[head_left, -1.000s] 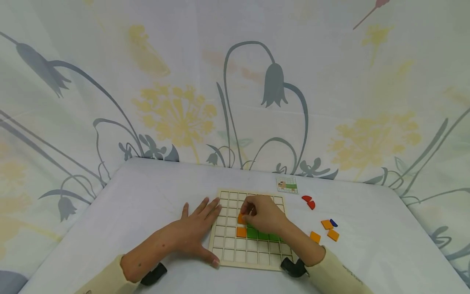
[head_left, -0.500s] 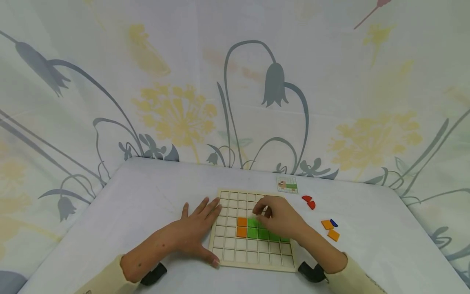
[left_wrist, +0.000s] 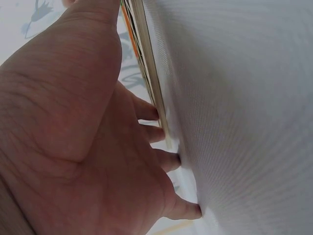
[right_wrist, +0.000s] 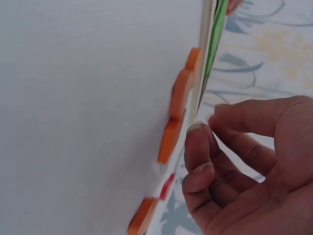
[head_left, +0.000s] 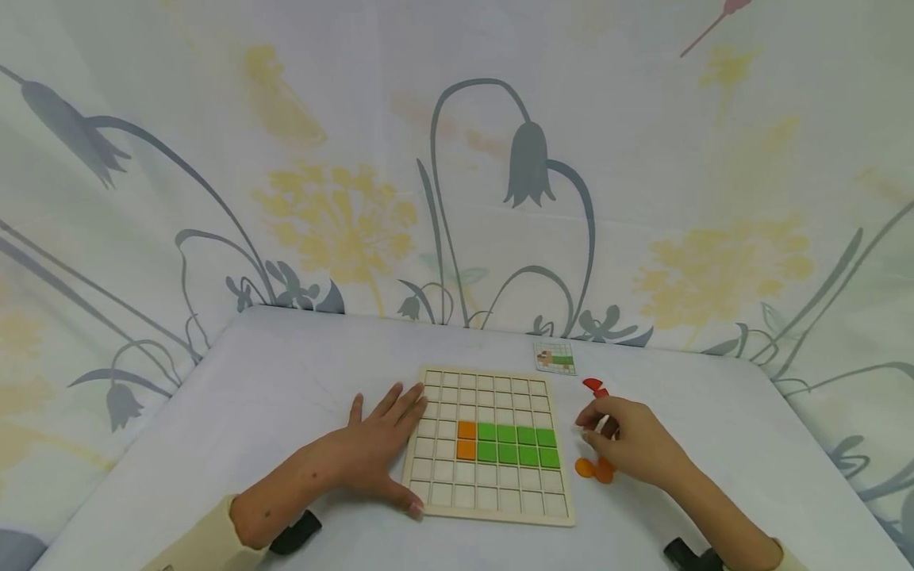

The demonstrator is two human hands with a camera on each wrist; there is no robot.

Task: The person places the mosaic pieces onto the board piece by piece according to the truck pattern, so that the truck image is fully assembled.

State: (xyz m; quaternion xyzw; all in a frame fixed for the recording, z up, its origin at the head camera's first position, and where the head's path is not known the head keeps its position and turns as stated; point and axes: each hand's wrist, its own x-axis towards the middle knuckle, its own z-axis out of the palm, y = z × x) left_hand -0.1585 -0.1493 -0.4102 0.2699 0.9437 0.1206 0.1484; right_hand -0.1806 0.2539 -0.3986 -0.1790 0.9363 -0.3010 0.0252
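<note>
A wooden grid board (head_left: 500,519) lies flat on the table. Two orange square tiles (head_left: 466,440) fill cells beside two rows of green tiles (head_left: 507,444). My left hand (head_left: 378,448), fingers spread, rests along the board's left edge; in the left wrist view its fingertips touch the edge and the cloth. Off the board's right side, my right hand (head_left: 631,440) hovers with bent fingers, thumb and index finger apart. No piece shows between them in the right wrist view. Just below are a round orange piece (head_left: 585,468) and another orange piece (head_left: 604,473).
Red pieces (head_left: 593,384) lie beyond the right hand, one partly covered by it. A small pattern card (head_left: 554,358) lies behind the board. White cloth (head_left: 314,373) covers the table, and a flower-printed curtain (head_left: 457,159) hangs behind it.
My right hand has moved right, from the orange tile, over the green tiles, to the loose pieces beside the board. It uncovers the green rows and hides the orange squares. The left hand stays put.
</note>
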